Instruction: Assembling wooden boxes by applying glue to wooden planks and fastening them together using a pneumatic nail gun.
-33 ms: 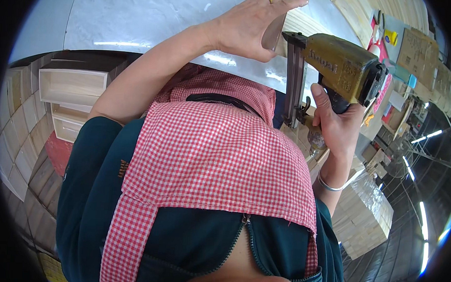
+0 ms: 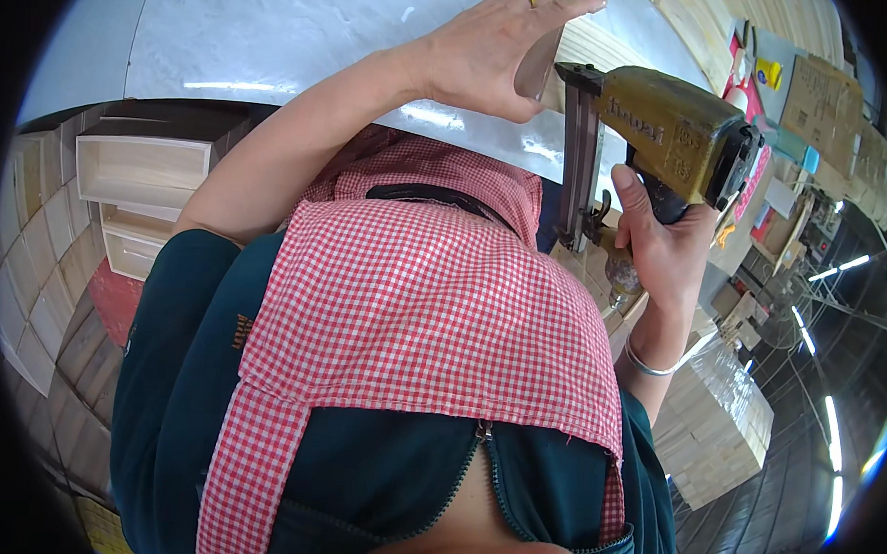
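My right hand is wrapped round the black handle of a pneumatic nail gun with a worn yellow-brown body. The gun's nose points left, toward my left hand, and its long metal magazine extends down toward my apron. With thumb and fingers spread wide, my left hand grips the end of a wooden piece on the grey worktable. The gun's nose is close beside this wood; whether they touch I cannot tell. My hand and the gun hide part of the wood.
Pale boards lie at the table's far right. Open wooden boxes are stacked on the left. Cardboard and a yellow container stand at the right. A stack of wooden panels stands behind my right arm.
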Available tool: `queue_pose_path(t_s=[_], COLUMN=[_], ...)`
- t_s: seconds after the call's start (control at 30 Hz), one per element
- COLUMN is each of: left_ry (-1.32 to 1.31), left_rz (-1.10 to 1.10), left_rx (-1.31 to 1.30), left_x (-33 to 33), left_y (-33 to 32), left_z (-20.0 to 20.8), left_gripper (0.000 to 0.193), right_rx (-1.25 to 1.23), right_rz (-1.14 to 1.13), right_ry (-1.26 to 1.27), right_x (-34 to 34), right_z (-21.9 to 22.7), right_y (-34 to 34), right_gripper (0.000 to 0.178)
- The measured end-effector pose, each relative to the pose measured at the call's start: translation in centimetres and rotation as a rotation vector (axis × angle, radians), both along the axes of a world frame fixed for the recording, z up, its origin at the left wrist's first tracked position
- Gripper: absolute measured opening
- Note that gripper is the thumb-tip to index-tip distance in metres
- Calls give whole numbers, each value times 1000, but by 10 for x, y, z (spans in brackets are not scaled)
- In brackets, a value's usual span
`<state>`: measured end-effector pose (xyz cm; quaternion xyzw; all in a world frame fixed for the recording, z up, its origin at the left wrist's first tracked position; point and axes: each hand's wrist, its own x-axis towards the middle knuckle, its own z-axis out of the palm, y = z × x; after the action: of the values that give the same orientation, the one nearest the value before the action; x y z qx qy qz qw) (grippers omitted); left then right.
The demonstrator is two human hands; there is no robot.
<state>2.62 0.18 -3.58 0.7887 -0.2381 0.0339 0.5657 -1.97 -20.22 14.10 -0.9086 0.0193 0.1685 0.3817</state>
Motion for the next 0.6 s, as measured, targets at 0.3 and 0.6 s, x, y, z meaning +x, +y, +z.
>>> queue_pose_path(t_s=[0.3,0.6], left_ry=[321,355], left_rz=[64,355], left_rx=[-322,-86], left_x=[-17,-1], left_y=[18,5], left_z=[8,24], left_gripper=[101,97], right_rx=[-91,-86], right_rz=[8,100], right_ry=[96,3], right_x=[13,54], right_z=[11,14], right_y=[-1,0], right_gripper=[24,28])
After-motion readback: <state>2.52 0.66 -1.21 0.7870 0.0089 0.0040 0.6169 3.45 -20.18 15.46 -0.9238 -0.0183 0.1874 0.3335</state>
